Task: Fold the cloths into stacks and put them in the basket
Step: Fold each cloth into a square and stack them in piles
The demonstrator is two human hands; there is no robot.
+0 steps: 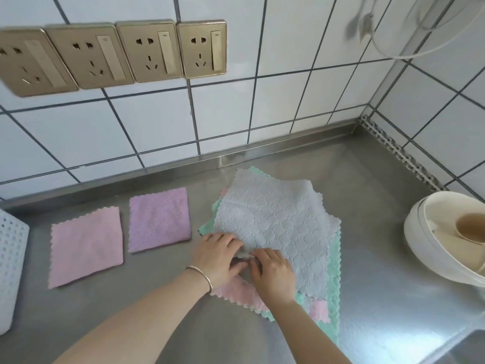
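2 hands, left hand (219, 254) and right hand (273, 271), gripping grey cloth (275, 222) near corner

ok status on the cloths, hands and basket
Left hand and right hand both pinching near corner of grey cloth atop the pile. Two folded pink cloths beside it. Basket far left, nothing blocking.

Kitchen: steel counter (367, 258), tiled wall (288, 88), bowl (446, 237) of dishes.

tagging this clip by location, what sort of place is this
Most likely a kitchen: a stainless steel counter against a white tiled wall, and a white tub of bowls at the right.
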